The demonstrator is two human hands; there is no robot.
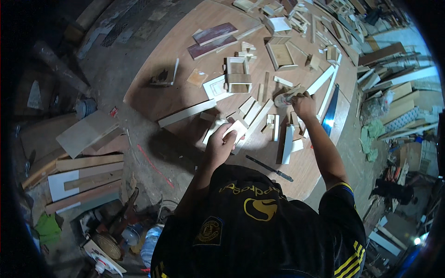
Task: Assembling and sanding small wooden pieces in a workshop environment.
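Note:
My left hand (219, 147) is closed around a small pale wooden piece (238, 129), thumb on its top face, above the near part of the table. My right hand (304, 106) reaches out to a small clear jar (282, 100), its fingers pinched together at the jar's rim. What they grip, perhaps a thin stick or brush at the jar's mouth, is too small to make out. Between the hands lie several narrow wooden strips (260, 116) and a little wooden frame (270, 121). A white-faced strip (287, 144) rests nearer to me.
On the wooden table (162, 60) stand a small open box (238, 74) and a shallow tray (281, 53). Dark red boards (215, 37) lie beyond. A saw blade (331, 111) runs along the right, and a black rod (269, 167) lies near me. Boards (85, 180) are stacked on the left.

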